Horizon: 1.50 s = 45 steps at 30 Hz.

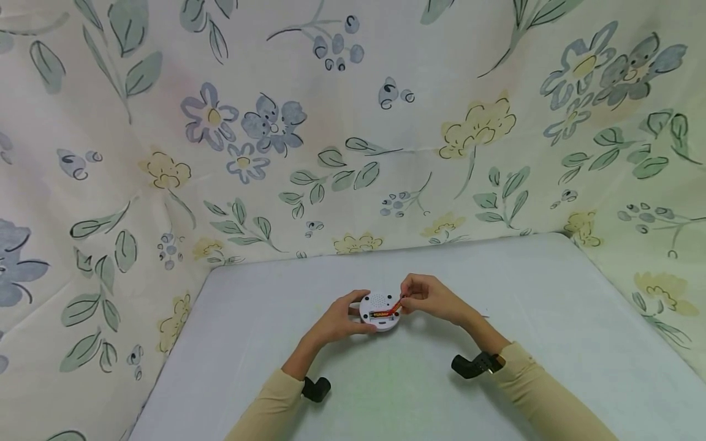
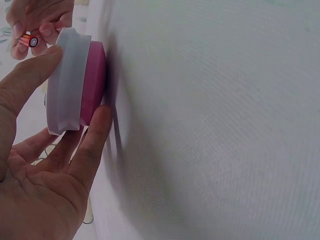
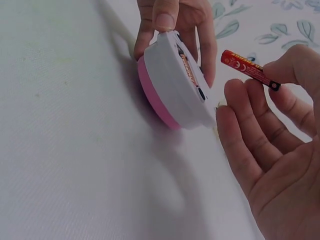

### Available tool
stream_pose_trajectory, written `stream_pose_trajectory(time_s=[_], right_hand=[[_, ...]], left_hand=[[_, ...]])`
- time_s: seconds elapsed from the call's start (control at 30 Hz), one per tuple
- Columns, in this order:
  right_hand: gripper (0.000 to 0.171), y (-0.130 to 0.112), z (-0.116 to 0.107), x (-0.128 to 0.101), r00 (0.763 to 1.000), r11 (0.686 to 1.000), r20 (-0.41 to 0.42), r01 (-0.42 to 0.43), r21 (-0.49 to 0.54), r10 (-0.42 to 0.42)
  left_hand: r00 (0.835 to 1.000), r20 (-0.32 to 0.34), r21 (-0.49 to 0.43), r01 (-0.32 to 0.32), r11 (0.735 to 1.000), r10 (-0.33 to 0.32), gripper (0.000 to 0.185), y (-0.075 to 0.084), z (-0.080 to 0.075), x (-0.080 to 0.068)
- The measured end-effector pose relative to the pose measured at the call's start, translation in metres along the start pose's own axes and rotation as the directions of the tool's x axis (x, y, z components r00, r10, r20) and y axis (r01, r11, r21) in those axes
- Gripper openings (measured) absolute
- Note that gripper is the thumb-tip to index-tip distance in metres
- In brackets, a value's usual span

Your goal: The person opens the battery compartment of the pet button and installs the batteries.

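A round device (image 1: 379, 310) with a white back and pink underside (image 2: 94, 82) lies on the pale table (image 1: 386, 380), tilted up on one edge. My left hand (image 1: 353, 313) grips its rim, thumb (image 2: 25, 80) on one side and fingers (image 2: 92, 140) on the other. In its open compartment one red battery (image 3: 187, 67) is seated. My right hand (image 1: 405, 300) pinches a second red battery (image 3: 248, 69) by its end, just above the device's right edge and apart from it in the right wrist view.
Floral cloth (image 1: 353, 153) walls the table on the back, left and right. Black wrist camera mounts (image 1: 316, 388) (image 1: 474, 364) sit on my beige-sleeved forearms. The table's left edge (image 1: 171, 361) runs close to the cloth.
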State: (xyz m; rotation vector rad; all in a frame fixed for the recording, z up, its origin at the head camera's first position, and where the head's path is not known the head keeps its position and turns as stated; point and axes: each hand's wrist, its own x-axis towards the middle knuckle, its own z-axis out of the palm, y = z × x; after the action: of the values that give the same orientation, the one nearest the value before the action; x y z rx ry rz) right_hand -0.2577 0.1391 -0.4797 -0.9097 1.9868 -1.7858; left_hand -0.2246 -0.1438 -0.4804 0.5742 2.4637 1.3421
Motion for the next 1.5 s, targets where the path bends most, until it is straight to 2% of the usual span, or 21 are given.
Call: stream_pose_trajectory(time_s=[0.23, 0.4, 0.6, 0.87, 1.07, 1.33, 1.5], right_hand=[[0.011, 0.003, 0.001, 0.000, 1.000, 0.998, -0.021, -0.004, -0.067, 0.003], [0.009, 0.003, 0.003, 0.003, 0.999, 0.998, -0.031, -0.018, -0.067, 0.016], [0.009, 0.002, 0.006, 0.005, 1.000, 1.000, 0.015, -0.018, -0.020, 0.018], [0.010, 0.003, 0.008, 0.007, 0.999, 0.997, 0.030, -0.012, -0.082, 0.014], [0.009, 0.002, 0.008, 0.009, 0.999, 0.996, 0.043, 0.009, -0.090, -0.005], [0.015, 0.003, 0.014, 0.015, 0.992, 0.966, 0.083, 0.109, -0.233, -0.092], [0.012, 0.003, 0.023, 0.017, 0.990, 0.944, 0.088, 0.136, -0.300, -0.114]], left_hand=[[1.000, 0.001, -0.003, 0.000, 1.000, 0.000, 0.079, -0.001, 0.000, 0.000], [1.000, 0.001, -0.014, 0.003, 1.000, -0.003, 0.079, -0.001, 0.000, 0.000], [1.000, 0.002, -0.021, -0.004, 1.000, 0.004, 0.078, -0.001, 0.000, 0.000], [1.000, 0.007, -0.015, 0.001, 1.000, -0.001, 0.079, 0.000, 0.000, -0.001], [1.000, 0.007, -0.014, -0.005, 1.000, 0.005, 0.079, 0.002, -0.001, 0.000], [1.000, 0.008, -0.001, -0.013, 1.000, 0.013, 0.079, 0.001, -0.002, -0.001], [1.000, 0.013, -0.007, -0.026, 1.000, 0.026, 0.079, 0.000, -0.002, -0.002]])
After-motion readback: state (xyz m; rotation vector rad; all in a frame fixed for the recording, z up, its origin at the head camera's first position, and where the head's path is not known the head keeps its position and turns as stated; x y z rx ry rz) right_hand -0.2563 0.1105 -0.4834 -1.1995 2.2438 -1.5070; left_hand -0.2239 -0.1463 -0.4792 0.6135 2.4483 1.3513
